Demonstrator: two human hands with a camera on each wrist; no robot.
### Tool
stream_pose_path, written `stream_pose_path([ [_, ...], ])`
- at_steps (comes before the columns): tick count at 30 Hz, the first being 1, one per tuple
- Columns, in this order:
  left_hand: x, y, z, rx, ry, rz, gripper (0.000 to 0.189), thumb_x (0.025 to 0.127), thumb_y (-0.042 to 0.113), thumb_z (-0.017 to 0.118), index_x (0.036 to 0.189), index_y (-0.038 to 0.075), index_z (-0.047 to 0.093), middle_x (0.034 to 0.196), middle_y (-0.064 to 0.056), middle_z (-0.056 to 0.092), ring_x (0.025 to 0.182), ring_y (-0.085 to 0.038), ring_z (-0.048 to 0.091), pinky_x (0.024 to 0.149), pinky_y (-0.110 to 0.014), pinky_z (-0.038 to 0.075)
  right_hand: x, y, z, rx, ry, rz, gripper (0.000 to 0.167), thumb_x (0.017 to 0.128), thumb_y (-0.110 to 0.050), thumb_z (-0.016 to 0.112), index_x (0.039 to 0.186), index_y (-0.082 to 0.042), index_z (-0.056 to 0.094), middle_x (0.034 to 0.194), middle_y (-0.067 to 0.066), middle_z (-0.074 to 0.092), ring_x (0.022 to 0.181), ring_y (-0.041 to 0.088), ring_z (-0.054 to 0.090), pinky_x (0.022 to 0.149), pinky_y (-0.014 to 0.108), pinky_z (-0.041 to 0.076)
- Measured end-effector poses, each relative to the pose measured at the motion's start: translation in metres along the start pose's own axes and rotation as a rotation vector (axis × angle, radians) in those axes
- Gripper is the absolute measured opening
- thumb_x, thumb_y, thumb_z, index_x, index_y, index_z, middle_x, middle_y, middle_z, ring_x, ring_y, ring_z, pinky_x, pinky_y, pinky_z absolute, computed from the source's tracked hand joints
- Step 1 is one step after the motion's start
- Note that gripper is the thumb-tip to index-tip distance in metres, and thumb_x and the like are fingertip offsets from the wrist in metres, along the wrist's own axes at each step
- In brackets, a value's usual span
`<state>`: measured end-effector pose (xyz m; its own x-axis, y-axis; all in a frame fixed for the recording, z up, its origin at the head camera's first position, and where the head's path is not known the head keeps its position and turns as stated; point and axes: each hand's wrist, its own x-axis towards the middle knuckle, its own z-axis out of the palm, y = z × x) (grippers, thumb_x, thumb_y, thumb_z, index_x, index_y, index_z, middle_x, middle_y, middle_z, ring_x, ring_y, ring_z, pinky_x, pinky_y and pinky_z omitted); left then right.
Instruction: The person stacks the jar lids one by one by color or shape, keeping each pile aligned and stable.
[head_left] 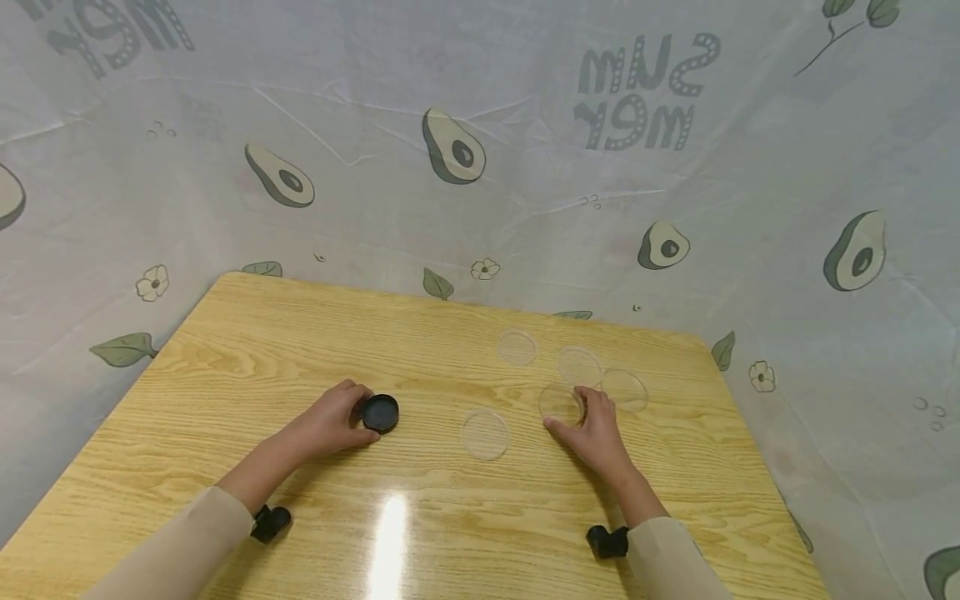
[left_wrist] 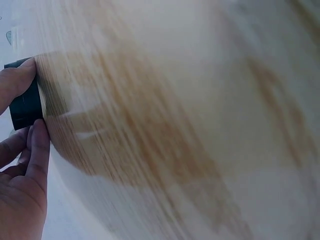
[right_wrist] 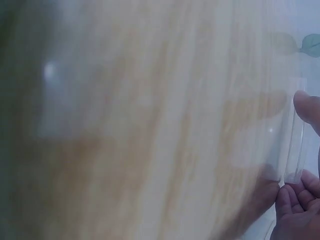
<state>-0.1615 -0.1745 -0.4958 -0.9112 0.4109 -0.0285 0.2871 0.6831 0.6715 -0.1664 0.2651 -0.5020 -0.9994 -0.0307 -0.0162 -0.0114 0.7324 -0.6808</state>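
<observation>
A round black shallow cap (head_left: 381,414), hollow side up, is pinched at its left side between the thumb and fingers of my left hand (head_left: 332,423). The left wrist view shows the side of this black cap (left_wrist: 25,102) between thumb and fingertips, low over the wood. My right hand (head_left: 597,433) grips a clear round shallow dish (head_left: 558,406) by its right edge, thumb near, fingers far. Seen edge-on in the right wrist view, the clear dish (right_wrist: 295,145) has a thin transparent wall. Another clear dish (head_left: 485,435) lies between the hands.
Beyond the right hand lie three more clear round pieces (head_left: 517,347), two close together. Everything sits on a wood-grain table (head_left: 300,333), with a bright light reflection near its front. A patterned cloth (head_left: 525,225) hangs along its back and sides.
</observation>
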Motion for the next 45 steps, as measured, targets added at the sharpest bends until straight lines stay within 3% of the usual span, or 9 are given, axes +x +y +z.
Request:
stream_pose_path([
  [5, 0.000, 0.000, -0.002, -0.011, 0.001, 0.004, 0.049, 0.086, 0.018, 0.087, 0.122, -0.005, 0.064, 0.105, -0.011, 0.058, 0.086, -0.016, 0.054, 0.075, -0.033, 0.049, -0.004, -0.004, 0.005, 0.017, -0.043, -0.008, 0.084, 0.092, -0.032, 0.082, 0.153, 0.005, 0.037, 0.152, 0.026, 0.040, 0.140, 0.041, 0.037, 0.117, 0.060, 0.036],
  [20, 0.000, -0.001, 0.000, -0.009, 0.009, 0.016, 0.048, 0.086, 0.018, 0.087, 0.122, -0.005, 0.064, 0.105, -0.012, 0.059, 0.085, -0.016, 0.052, 0.074, -0.032, 0.048, -0.022, -0.030, 0.025, -0.021, -0.106, -0.158, 0.081, 0.088, -0.033, 0.087, 0.149, 0.001, 0.047, 0.147, 0.022, 0.049, 0.135, 0.038, 0.045, 0.111, 0.059, 0.042],
  [29, 0.000, -0.003, 0.002, -0.023, 0.010, 0.015, 0.048, 0.086, 0.018, 0.087, 0.121, -0.005, 0.064, 0.104, -0.011, 0.058, 0.085, -0.016, 0.052, 0.074, -0.031, 0.048, -0.025, -0.038, 0.029, -0.007, -0.110, -0.190, 0.078, 0.087, -0.034, 0.088, 0.147, 0.000, 0.049, 0.143, 0.018, 0.052, 0.130, 0.034, 0.047, 0.108, 0.056, 0.044],
  [45, 0.000, -0.004, 0.002, -0.027, 0.011, 0.013, 0.048, 0.086, 0.018, 0.087, 0.121, -0.005, 0.064, 0.104, -0.011, 0.057, 0.085, -0.016, 0.052, 0.075, -0.032, 0.048, -0.028, -0.064, 0.044, 0.021, -0.203, -0.257, 0.081, 0.084, -0.031, 0.090, 0.149, -0.003, 0.049, 0.143, 0.013, 0.052, 0.133, 0.028, 0.046, 0.110, 0.053, 0.045],
])
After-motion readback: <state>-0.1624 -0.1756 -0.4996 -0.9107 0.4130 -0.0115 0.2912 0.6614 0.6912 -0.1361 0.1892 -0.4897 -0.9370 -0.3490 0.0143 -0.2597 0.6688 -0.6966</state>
